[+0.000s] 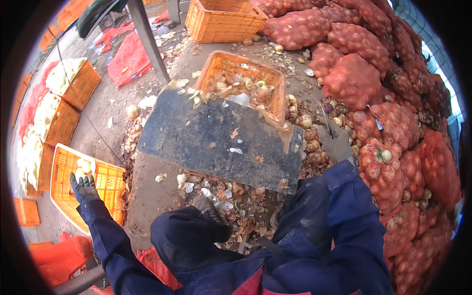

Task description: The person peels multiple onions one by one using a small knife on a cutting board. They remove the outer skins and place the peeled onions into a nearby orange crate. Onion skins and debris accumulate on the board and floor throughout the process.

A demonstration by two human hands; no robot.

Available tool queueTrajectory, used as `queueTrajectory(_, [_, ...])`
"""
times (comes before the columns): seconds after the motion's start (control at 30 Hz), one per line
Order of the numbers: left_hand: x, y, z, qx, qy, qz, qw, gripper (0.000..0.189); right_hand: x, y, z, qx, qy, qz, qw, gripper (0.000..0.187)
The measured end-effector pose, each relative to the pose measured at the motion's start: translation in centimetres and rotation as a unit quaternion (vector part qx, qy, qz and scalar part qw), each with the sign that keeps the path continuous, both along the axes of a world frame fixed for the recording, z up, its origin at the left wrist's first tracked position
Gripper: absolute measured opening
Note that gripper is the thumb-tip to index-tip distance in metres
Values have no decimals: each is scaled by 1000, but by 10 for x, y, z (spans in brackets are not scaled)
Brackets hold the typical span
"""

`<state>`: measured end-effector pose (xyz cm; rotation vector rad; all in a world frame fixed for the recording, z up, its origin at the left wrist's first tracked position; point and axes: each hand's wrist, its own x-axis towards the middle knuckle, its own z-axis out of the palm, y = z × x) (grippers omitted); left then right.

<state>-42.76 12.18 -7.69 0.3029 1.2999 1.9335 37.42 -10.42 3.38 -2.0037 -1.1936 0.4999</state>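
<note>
My left hand [84, 190], in a dark glove, reaches over an orange plastic crate [110, 180] at the left with its fingers apart. A few peeled white onions [84, 166] are just beyond the fingertips; whether they touch the glove I cannot tell. At the right, my gloved right hand [335, 142] is beside a heap of unpeeled onions [313, 147]. A thin blade, apparently of a knife [325, 120], sticks up from its grip; the handle is hidden. Before my knees lies a worn dark board [217, 136] with scraps of onion skin on it.
Beyond the board, an orange crate [282, 92] holds skins and trimmings. Red mesh sacks of onions [354, 81] are piled along the right. Crates of peeled onions [88, 84] line the left. A metal post [149, 40] stands near the board's far left corner. Skins litter the floor.
</note>
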Motion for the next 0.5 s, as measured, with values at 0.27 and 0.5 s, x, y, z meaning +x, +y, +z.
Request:
queueTrajectory(0.27, [449,-82,69,182,511,-594,594,83,58,-183,-145,-4,271,-233,934,26])
queueTrajectory(0.5, [599,-126,4,279,720,-608,185,79,51,-201,-249,2,345,-153,926,35])
